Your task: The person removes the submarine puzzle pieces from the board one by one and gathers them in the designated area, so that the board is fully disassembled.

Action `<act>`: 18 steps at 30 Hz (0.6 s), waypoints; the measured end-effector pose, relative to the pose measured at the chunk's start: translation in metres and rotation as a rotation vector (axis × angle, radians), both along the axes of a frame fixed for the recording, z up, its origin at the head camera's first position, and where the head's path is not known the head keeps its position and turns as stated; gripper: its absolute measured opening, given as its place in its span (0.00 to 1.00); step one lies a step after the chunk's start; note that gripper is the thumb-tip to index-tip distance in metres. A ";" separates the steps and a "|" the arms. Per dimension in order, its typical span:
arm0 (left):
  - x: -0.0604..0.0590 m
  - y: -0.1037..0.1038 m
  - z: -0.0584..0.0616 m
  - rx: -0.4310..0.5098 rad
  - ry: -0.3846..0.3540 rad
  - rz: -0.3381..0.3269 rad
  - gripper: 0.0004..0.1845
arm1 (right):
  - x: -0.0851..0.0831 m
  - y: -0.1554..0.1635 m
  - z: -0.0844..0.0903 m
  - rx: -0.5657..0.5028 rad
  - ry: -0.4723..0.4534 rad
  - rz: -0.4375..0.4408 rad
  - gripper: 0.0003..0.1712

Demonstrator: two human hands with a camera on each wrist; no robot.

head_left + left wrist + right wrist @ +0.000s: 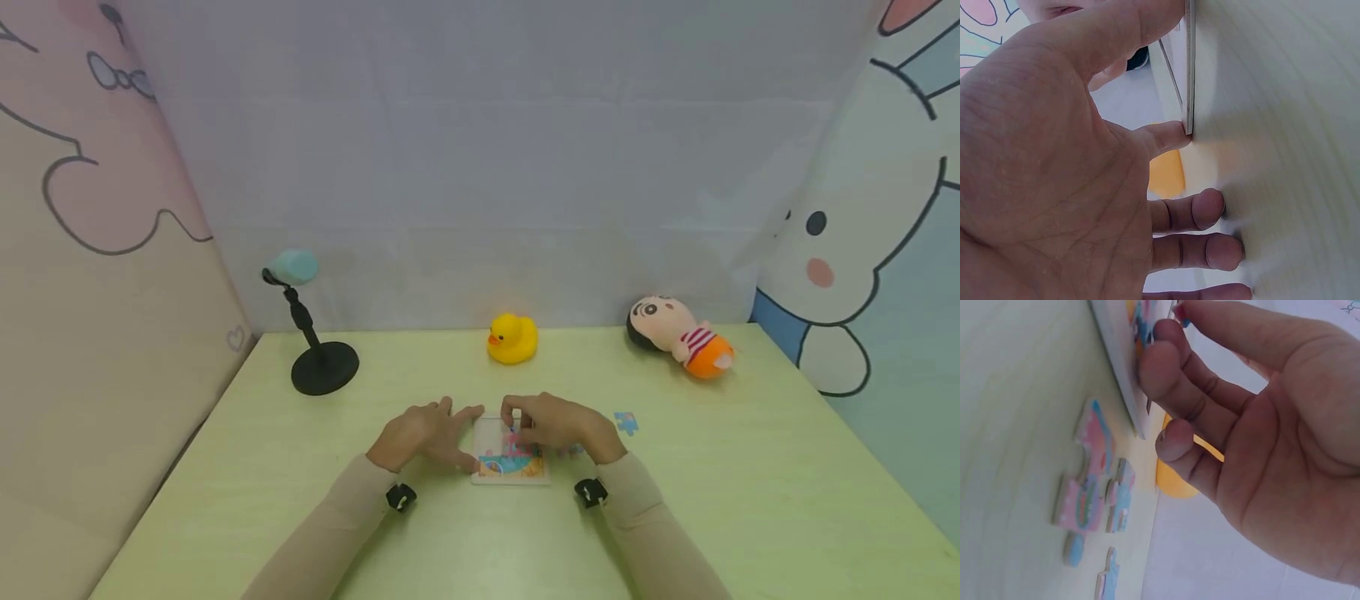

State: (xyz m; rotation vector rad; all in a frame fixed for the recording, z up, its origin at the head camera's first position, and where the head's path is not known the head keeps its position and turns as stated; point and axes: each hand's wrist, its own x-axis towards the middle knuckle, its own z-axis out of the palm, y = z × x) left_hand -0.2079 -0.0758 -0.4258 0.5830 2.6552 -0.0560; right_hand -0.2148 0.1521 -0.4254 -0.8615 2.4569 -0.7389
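Observation:
A small square puzzle board (510,467) with a colourful picture lies flat on the pale green table (750,500). My left hand (459,427) rests beside the board's left edge. Its thumb and index finger (1166,134) touch that edge (1187,75), and the other fingers lie on the table. My right hand (516,417) hovers over the board's upper part. Its thumb and index finger (1166,331) pinch a small puzzle piece (1183,322) against the board (1116,356). Most of that piece is hidden by the fingers.
Several loose puzzle pieces (1085,487) lie right of the board, one blue piece (626,422) farther out. At the back stand a yellow rubber duck (513,338), a lying plush doll (682,335) and a black stand (324,367) with a teal top. Fabric walls surround the table.

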 end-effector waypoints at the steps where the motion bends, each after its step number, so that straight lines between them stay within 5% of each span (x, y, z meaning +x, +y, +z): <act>1: 0.000 -0.001 0.000 -0.001 0.001 0.002 0.48 | 0.000 0.000 0.000 -0.012 -0.002 0.005 0.07; 18: -0.001 -0.002 -0.002 0.016 0.000 0.003 0.48 | -0.001 0.014 0.010 -0.100 -0.100 0.015 0.05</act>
